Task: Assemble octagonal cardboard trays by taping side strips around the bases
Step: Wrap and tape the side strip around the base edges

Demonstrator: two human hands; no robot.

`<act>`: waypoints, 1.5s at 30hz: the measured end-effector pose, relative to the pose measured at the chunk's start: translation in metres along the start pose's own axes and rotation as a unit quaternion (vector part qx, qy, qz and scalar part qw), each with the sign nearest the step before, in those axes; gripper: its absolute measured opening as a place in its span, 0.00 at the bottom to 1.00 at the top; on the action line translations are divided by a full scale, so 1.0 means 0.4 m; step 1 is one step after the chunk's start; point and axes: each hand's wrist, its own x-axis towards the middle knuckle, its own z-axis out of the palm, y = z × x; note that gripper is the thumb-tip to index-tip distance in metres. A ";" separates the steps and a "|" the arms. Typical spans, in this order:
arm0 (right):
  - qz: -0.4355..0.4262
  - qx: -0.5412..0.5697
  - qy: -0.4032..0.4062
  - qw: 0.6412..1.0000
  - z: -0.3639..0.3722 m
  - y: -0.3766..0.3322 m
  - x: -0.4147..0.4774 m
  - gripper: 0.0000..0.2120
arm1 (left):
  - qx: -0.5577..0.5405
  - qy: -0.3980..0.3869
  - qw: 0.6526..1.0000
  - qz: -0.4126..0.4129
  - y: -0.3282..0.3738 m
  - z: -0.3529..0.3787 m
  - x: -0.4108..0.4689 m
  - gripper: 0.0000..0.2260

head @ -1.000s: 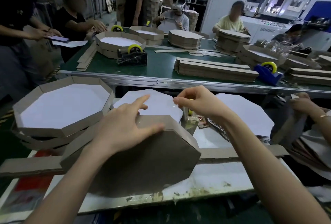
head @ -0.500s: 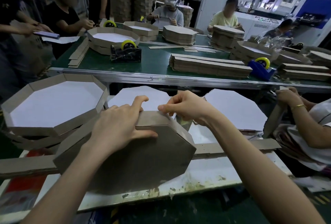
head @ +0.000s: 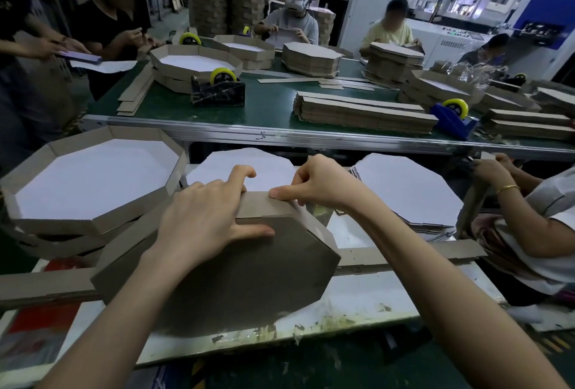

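Right hand [head: 320,183] is now down on the side strip [head: 261,205]. Thumb is flat on the outer face at the top corner and the other fingers are curled behind, so it pinches the strip. 1 s back it's up and clear of the work, fingertips pinched on something small. 0.5 s back it's just reaching the strip.

Left hand [head: 202,220] keeps the same job: thumb laid across the brown base [head: 249,273], fingers hooked over the top edge, gripping it. Index finger curls further over the edge than before.

Base sits under both hands, tipped up on edge toward the person. Its lower edge is on the white surface [head: 373,298], across a loose strip [head: 404,256] that runs out below the right forearm.

My read: a tape piece was fetched and is being stuck down at the corner under the right thumb. The tape is clear and I can't actually see it. A faint glossy patch on the strip just below the right hand may be tape, can't confirm.

If so, this corner is getting fixed. Can't tell whether the strip left of the left hand is taped yet. Likely next: rub the tape down, turn the base, fetch another piece.

Finished trays [head: 56,223] are stacked left of the left hand. White blanks [head: 267,167] lie just beyond both hands, and another pile [head: 404,192] sits right of the right hand.
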 end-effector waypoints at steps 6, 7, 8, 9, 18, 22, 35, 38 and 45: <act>0.053 0.011 -0.092 0.994 0.000 0.040 -0.002 0.30 | 0.009 -0.006 1.000 0.007 0.003 -0.005 -0.008 0.42; 0.031 0.078 -0.124 0.989 0.007 0.046 -0.005 0.25 | 0.008 -0.007 1.000 0.007 0.005 -0.004 -0.008 0.42; 0.001 0.137 -0.148 0.980 0.019 0.052 -0.006 0.20 | 0.008 -0.010 1.000 0.005 0.004 -0.005 -0.007 0.42; -0.025 0.182 -0.157 0.970 0.033 0.058 -0.004 0.18 | 0.007 -0.014 1.000 0.002 0.003 -0.006 -0.006 0.41; -0.059 0.325 -0.254 0.909 0.068 0.166 0.042 0.12 | 0.043 -0.082 0.994 0.066 -0.004 -0.027 0.009 0.27; -0.003 0.320 -0.221 0.921 0.059 0.270 0.091 0.08 | 0.032 -0.084 0.995 0.050 -0.015 -0.027 0.019 0.24; 0.359 0.191 0.011 0.914 0.150 0.530 0.321 0.13 | -0.004 -0.085 0.996 0.032 -0.030 -0.025 0.053 0.26; 0.367 0.208 0.036 0.906 0.171 0.558 0.365 0.07 | -0.007 -0.090 0.996 0.026 -0.031 -0.026 0.058 0.25; 0.396 0.191 0.053 0.897 0.178 0.588 0.425 0.10 | -0.012 -0.094 0.995 0.017 -0.039 -0.019 0.078 0.25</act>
